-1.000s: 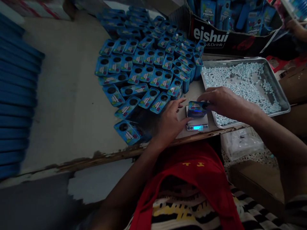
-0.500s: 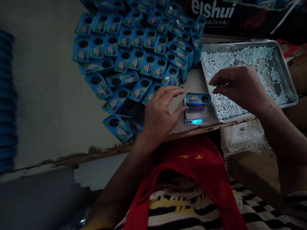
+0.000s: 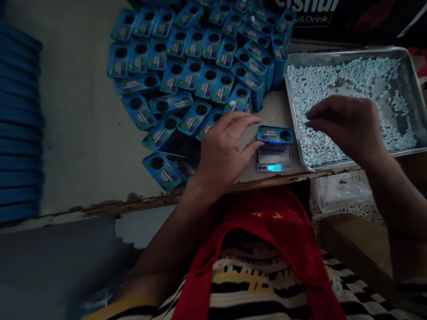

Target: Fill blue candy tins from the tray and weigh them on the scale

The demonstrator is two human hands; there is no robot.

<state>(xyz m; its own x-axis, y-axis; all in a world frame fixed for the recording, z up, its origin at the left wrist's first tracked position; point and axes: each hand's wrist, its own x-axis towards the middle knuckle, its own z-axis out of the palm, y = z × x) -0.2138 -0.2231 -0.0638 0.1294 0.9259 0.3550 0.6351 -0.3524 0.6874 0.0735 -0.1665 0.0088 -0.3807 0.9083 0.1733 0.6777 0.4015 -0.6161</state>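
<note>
A blue box with a dark round hole (image 3: 275, 134) stands on a small scale (image 3: 269, 159) whose display glows cyan. Beside its left side is my left hand (image 3: 227, 151), thumb and fingers apart, holding nothing. Over the metal tray (image 3: 293, 104) of pale blue and white candies (image 3: 316, 142) hovers my right hand (image 3: 350, 124). Its thumb and index finger are pinched close together; whether anything is between them is too small to tell. Many similar blue boxes (image 3: 200, 80) stand packed together behind and left of my left hand.
Stacked blue pieces (image 3: 20, 124) line the far left of the table (image 3: 76, 111). A black printed carton (image 3: 350, 26) stands behind the tray. Below the table's front edge, at right, are a clear plastic bag (image 3: 340, 191) and a brown cardboard box (image 3: 356, 244).
The view has shifted slightly. My right hand has moved a little to the right over the tray, and its fingertips have come closer together. My left hand remains beside the box on the scale.
</note>
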